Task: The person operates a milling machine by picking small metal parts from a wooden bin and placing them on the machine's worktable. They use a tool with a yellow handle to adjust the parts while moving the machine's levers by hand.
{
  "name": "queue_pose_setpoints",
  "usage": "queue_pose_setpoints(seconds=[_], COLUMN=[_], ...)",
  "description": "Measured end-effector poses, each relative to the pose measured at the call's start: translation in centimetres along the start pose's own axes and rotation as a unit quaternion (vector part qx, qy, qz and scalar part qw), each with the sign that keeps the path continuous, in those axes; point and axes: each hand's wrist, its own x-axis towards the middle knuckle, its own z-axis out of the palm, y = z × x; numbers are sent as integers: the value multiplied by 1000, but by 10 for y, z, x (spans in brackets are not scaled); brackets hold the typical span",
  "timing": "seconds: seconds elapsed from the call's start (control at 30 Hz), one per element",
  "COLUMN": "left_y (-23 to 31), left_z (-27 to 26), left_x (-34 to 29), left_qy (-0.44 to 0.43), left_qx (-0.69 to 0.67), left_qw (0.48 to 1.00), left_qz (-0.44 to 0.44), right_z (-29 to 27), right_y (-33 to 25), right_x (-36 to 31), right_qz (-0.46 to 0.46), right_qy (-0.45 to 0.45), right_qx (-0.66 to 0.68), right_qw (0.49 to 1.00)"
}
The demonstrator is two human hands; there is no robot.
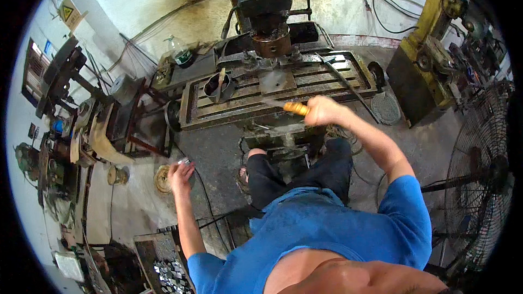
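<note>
My right hand is closed around the yellow handle of a tool, held over the front edge of a slotted machine table. The tool's far end is smeared by motion, so its kind is unclear. Low on the left, away from the table, my left hand pinches a small shiny metal piece. A flat metal plate lies mid-table beneath the machine's spindle head. On the table's left part stands a dark pot with a light-handled brush in it.
A long metal bar leans across the table's right end. At lower left, a bin holds several small metal pieces. A large caged fan stands at right. A plastic bottle sits behind left; a cable crosses the floor.
</note>
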Motion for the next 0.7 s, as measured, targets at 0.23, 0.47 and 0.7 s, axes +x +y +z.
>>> queue_pose_setpoints(seconds=[0.23,0.47,0.7], left_y=[-3,-9,-5], left_z=[155,158,219], left_x=[-38,-23,15], left_qy=[-208,-311,-289], left_qx=[625,566,576], left_qw=[665,664,649], left_qz=[352,377,405], right_z=[42,42,-3], right_y=[-71,-60,23], right_x=[-45,-51,8], right_qz=[-169,-185,84], right_qy=[30,6,152], right_qx=[6,3,19], right_qw=[985,983,985])
